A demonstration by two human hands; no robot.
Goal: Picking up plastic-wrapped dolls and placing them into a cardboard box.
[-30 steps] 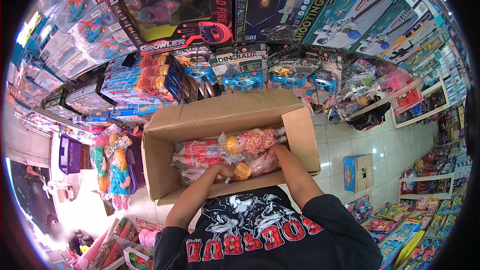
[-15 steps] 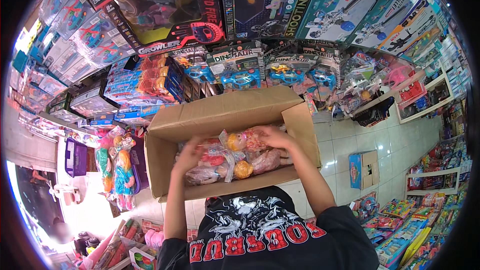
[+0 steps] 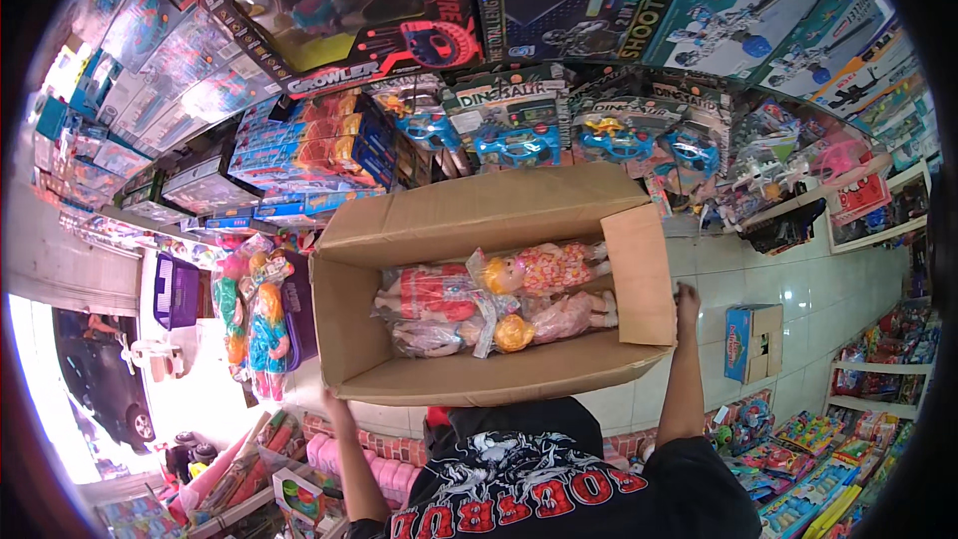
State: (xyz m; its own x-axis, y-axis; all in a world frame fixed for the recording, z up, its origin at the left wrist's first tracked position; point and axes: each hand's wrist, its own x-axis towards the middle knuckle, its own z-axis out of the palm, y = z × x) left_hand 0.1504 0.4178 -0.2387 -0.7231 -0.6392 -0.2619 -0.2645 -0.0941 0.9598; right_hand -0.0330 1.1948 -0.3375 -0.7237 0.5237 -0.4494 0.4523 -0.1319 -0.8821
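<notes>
An open cardboard box lies in front of me with its flaps raised. Inside are several dolls in clear plastic bags: one in a flowered dress, one in pale pink, one in red and white. My left hand is at the box's near left corner, its fingers mostly hidden beneath the cardboard. On the box's right side, my right hand is closed against the edge. Neither hand touches the dolls.
Shelves ahead hold boxed toys and blue dinosaur toy packs. Bagged dolls hang on the left beside a purple basket. A small blue and brown carton stands on the tiled floor at right. Toy displays line the right side.
Both hands have left the dolls inside the box and moved out to its left and right sides. The box appears slightly larger and farther right in view.
</notes>
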